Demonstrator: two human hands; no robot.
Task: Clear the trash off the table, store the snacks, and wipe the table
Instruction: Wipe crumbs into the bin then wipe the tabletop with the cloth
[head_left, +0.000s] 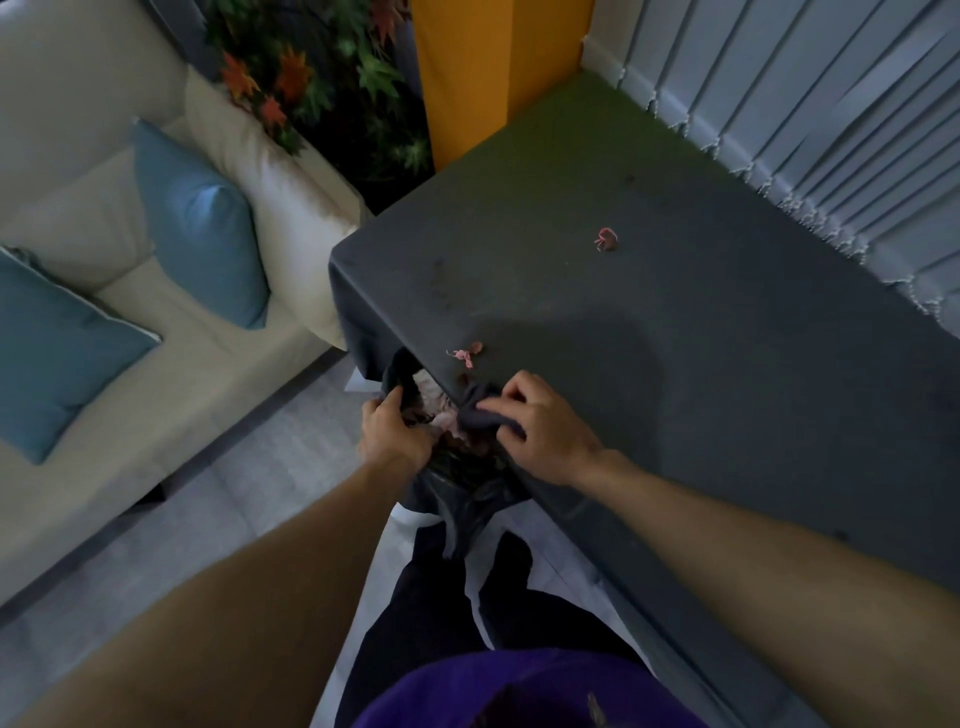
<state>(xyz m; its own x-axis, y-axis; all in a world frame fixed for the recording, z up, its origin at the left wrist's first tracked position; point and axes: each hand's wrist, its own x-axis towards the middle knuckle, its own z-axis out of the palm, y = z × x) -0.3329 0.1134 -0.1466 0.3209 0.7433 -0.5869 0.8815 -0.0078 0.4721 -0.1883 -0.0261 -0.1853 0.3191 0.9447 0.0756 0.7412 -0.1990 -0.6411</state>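
- Landmark: the table (675, 364), covered in a dark grey cloth. All places below are given against it.
- Left of the table: a cream sofa (104, 218) with blue cushions (205, 228), apart from the work.
- At the table's near-left edge, just below its rim: a bin lined with a black trash bag (462, 483). Pale and pinkish scraps show in the bag mouth; what they are is hard to make out.
- Left hand (397, 431): fingers curled tight around the bag's rim on the side away from the table, holding the mouth open.
- Right hand (540, 431): resting on the table edge, fingers bent and pinched on a bunched dark rag (485, 413) that overhangs the bag mouth. Judgement: it is brushing crumbs off the edge into the bag.
- Just beyond the right hand on the table: small pink scraps (465, 356) and a brownish bit, near the edge.
- Farther in, toward the table's middle: one pink crumpled wrapper (606, 240), well apart from both hands.
- Handling, judged: scraps are light, soft and crushable; either a fingertip pinch or a sweep with the rag would do. The bag film is thin and slack, so grip it at the rim. The rag is soft and is best held bunched.
- Hidden or unclear: the bin body is mostly covered by the bag and arms; the table's right side is cut off; no snacks are in view; dim light blurs stains on the cloth.
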